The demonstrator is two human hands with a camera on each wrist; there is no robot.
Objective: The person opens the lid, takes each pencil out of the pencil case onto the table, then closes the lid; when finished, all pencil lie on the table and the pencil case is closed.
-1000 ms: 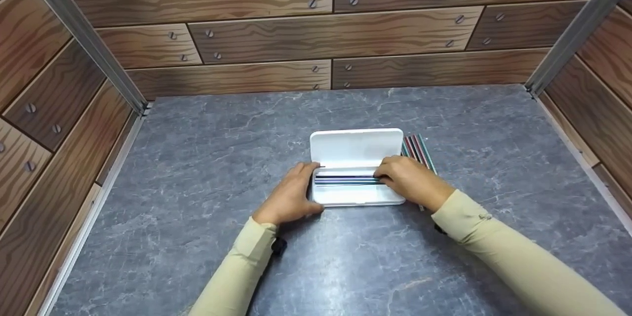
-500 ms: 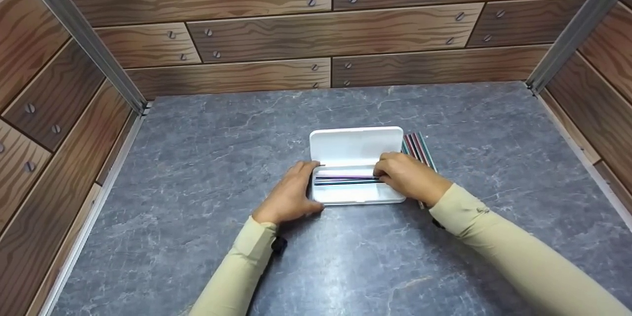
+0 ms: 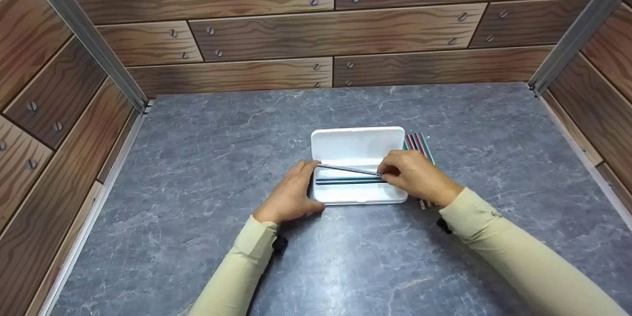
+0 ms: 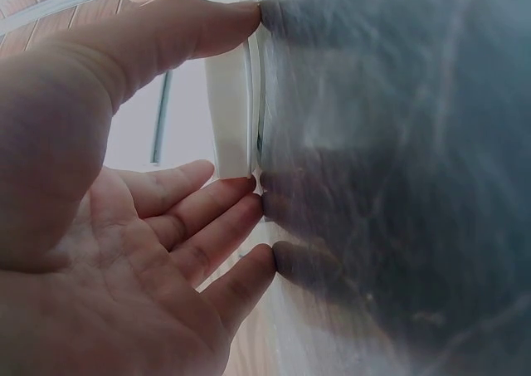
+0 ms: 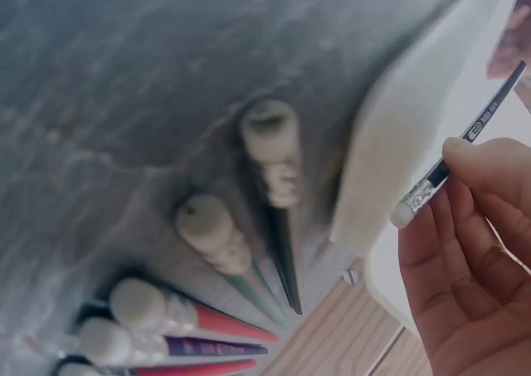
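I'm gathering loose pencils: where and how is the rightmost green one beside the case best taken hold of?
I'd probably pinch the green pencil across its barrel near the visible far end, coming from its right: it is slim, with other pencils close on its left, bare tabletop on its right, and the right hand hiding part of its length.

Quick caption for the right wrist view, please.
Right hand pinches an eraser-tipped pencil over an open white pencil case, with more pencils on the gray tabletop.

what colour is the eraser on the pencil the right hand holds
Off-white; the eraser shows best in the right wrist view.
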